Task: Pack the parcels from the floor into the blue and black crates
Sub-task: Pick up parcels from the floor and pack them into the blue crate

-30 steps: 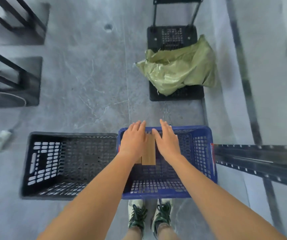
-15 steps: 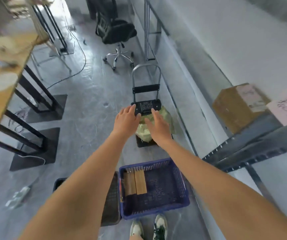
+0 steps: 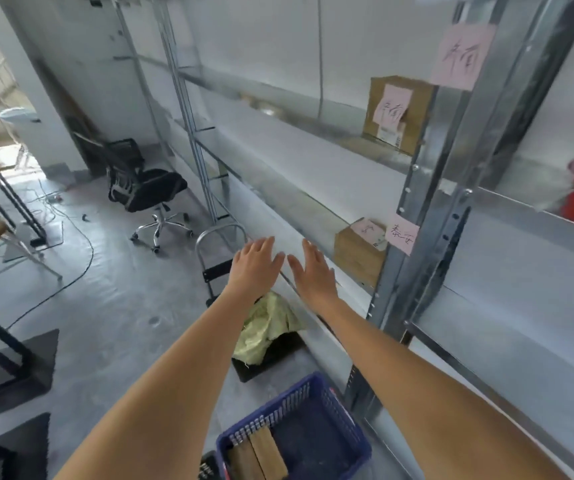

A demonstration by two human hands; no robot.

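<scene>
The blue crate [image 3: 327, 400] stands on the floor at the bottom of the head view, with two brown parcels [image 3: 257, 457] lying side by side at its left end. Only a sliver of the black crate [image 3: 205, 467] shows left of it. My left hand [image 3: 252, 268] and my right hand [image 3: 313, 271] are raised in front of me, well above the crate, fingers straight and spread, holding nothing. Two more brown boxes sit on the metal shelving: one on the low shelf [image 3: 358, 251] and one higher up [image 3: 399, 112].
A hand trolley [image 3: 219, 265] stands ahead with a crumpled green sack [image 3: 268, 327] on its black base. Metal shelving [image 3: 427, 209] runs along the right wall. A black office chair [image 3: 147, 192], cables and dark table frames [image 3: 8, 355] are at the left.
Both hands left the parcels in the blue crate and rose, empty. The view tilted up from the floor to the shelving.
</scene>
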